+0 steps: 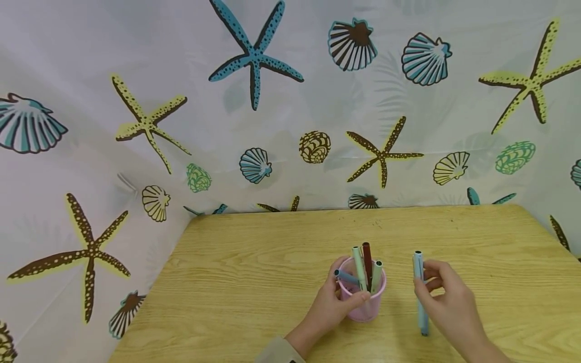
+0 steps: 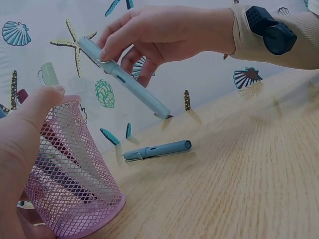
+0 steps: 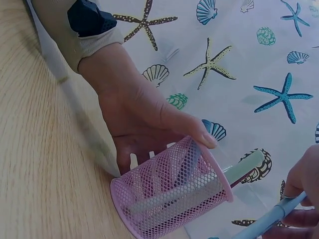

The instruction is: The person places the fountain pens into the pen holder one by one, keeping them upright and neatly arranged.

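Left hand [image 1: 333,302] grips a pink mesh cup [image 1: 363,302] on the wooden surface [image 1: 254,272]; just right of it, right hand [image 1: 447,302] pinches a blue pen [image 1: 419,292], held near-upright above the surface.

A wooden table [image 1: 254,262] carries a pink mesh cup [image 1: 363,307] and a blue pen [image 2: 159,149].

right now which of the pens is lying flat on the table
The blue-grey pen lying alone on the wooden table. The right hand holds another pen in the air, and the rest stand in the pink mesh cup.
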### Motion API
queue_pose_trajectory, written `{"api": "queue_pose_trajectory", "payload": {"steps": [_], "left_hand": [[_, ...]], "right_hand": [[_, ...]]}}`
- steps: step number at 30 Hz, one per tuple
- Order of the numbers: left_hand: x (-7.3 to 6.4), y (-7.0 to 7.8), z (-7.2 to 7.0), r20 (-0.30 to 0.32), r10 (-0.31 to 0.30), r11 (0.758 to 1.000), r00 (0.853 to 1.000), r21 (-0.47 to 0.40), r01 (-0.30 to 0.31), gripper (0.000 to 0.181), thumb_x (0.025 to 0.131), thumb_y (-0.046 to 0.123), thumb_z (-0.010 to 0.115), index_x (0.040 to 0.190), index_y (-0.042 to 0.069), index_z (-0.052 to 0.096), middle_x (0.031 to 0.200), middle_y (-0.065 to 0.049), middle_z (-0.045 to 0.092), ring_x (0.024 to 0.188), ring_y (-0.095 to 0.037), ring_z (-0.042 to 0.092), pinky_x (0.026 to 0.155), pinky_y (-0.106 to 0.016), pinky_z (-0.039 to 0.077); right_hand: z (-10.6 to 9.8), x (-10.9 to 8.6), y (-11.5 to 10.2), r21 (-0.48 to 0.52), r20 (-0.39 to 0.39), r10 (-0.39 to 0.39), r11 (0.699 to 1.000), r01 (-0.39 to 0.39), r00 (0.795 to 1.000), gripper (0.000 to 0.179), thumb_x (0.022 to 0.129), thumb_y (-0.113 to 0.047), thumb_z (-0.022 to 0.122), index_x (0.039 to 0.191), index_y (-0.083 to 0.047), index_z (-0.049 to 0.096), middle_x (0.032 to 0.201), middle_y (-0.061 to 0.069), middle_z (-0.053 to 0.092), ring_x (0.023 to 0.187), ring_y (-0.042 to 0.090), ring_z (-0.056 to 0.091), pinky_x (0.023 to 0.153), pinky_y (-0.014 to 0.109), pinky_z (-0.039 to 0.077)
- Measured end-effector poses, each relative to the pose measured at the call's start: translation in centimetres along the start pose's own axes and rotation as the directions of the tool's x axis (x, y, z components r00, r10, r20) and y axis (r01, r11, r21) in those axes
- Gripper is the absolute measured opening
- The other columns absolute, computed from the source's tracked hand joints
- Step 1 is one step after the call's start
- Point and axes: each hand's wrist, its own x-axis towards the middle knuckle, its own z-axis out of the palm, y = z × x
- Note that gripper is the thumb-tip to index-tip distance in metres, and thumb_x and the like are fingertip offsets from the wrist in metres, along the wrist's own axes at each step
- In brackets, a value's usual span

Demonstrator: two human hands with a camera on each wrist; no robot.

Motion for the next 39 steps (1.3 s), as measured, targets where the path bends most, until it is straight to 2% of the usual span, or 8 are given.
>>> {"api": "queue_pose_trajectory", "payload": {"steps": [7, 13, 20, 28, 31, 34, 36, 39], "left_hand": [[0.0, -0.1, 0.0, -0.003, -0.005, 1.0, 1.0, 0.002, 0.005, 0.068, 0.085, 0.032, 0.068, 0.137, 0.047, 0.026, 0.132, 0.0, 0.046, 0.119, -0.021, 0.046, 0.093, -0.047, 0.041], [0.1, -0.2, 0.1, -0.008, -0.004, 1.0, 1.0, 0.007, 0.004, 0.069, 0.085, 0.032, 0.068, 0.139, 0.044, 0.026, 0.132, 0.001, 0.046, 0.119, -0.022, 0.046, 0.093, -0.048, 0.041], [0.1, -0.2, 0.0, -0.008, 0.0, 1.0, 1.0, -0.005, 0.0, 0.067, 0.085, 0.032, 0.068, 0.137, 0.046, 0.027, 0.131, 0.002, 0.046, 0.117, -0.021, 0.047, 0.092, -0.047, 0.042], [0.1, -0.4, 0.1, -0.011, -0.008, 1.0, 1.0, -0.001, 0.008, 0.07, 0.085, 0.034, 0.068, 0.14, 0.042, 0.026, 0.13, 0.003, 0.047, 0.117, -0.021, 0.048, 0.092, -0.046, 0.042], [0.0, -0.3, 0.2, -0.013, -0.006, 1.0, 1.0, -0.001, 0.006, 0.069, 0.084, 0.034, 0.069, 0.139, 0.044, 0.026, 0.13, 0.003, 0.048, 0.116, -0.02, 0.048, 0.092, -0.045, 0.042], [0.0, -0.1, 0.3, -0.013, 0.004, 1.0, 1.0, -0.007, -0.004, 0.069, 0.084, 0.033, 0.069, 0.138, 0.044, 0.027, 0.131, 0.003, 0.046, 0.117, -0.02, 0.048, 0.092, -0.046, 0.042], [-0.1, 0.3, 0.3, -0.015, 0.004, 1.0, 1.0, -0.012, -0.004, 0.069, 0.084, 0.033, 0.069, 0.138, 0.044, 0.027, 0.132, 0.003, 0.046, 0.117, -0.021, 0.047, 0.092, -0.046, 0.042], [-0.3, 1.4, 0.2, -0.011, 0.004, 1.0, 1.0, -0.018, -0.004, 0.07, 0.085, 0.031, 0.069, 0.14, 0.037, 0.027, 0.133, 0.0, 0.045, 0.118, -0.023, 0.047, 0.093, -0.046, 0.041]], "right_hand": [[0.6, 0.1, -1.2, 0.127, -0.078, -0.172, 0.975, 0.181, 0.982, 0.032, 0.078, 0.01, 0.067, 0.105, -0.001, 0.056, 0.087, -0.001, 0.059, 0.071, 0.004, 0.057, 0.051, 0.018, 0.048], [0.9, 0.5, -2.3, 0.208, -0.092, -0.221, 0.949, 0.236, 0.971, 0.036, 0.078, 0.013, 0.065, 0.11, 0.0, 0.054, 0.091, -0.001, 0.058, 0.078, 0.004, 0.057, 0.055, 0.018, 0.05], [1.7, 1.3, -2.9, 0.34, -0.218, -0.325, 0.859, 0.384, 0.92, 0.038, 0.075, 0.018, 0.064, 0.11, 0.009, 0.054, 0.09, 0.011, 0.059, 0.08, 0.01, 0.059, 0.057, 0.017, 0.05], [1.7, 1.7, -5.2, 0.395, -0.276, -0.342, 0.812, 0.43, 0.898, 0.036, 0.07, 0.027, 0.059, 0.104, 0.017, 0.05, 0.089, 0.016, 0.057, 0.083, 0.009, 0.059, 0.061, 0.016, 0.05], [1.6, 1.7, -5.8, 0.403, -0.29, -0.341, 0.804, 0.438, 0.894, 0.034, 0.071, 0.026, 0.058, 0.103, 0.017, 0.05, 0.09, 0.015, 0.056, 0.083, 0.009, 0.059, 0.062, 0.015, 0.049], [2.0, 1.8, -5.3, 0.406, -0.29, -0.334, 0.806, 0.431, 0.897, 0.034, 0.071, 0.027, 0.057, 0.104, 0.017, 0.049, 0.091, 0.016, 0.055, 0.084, 0.01, 0.058, 0.064, 0.015, 0.049], [2.4, 1.8, -4.6, 0.399, -0.276, -0.328, 0.816, 0.418, 0.904, 0.037, 0.07, 0.027, 0.058, 0.104, 0.016, 0.05, 0.092, 0.016, 0.055, 0.085, 0.011, 0.058, 0.064, 0.016, 0.05], [3.0, 1.6, -3.4, 0.38, -0.235, -0.308, 0.844, 0.379, 0.922, 0.041, 0.069, 0.027, 0.06, 0.106, 0.013, 0.051, 0.093, 0.016, 0.056, 0.086, 0.01, 0.058, 0.065, 0.017, 0.05]]}}
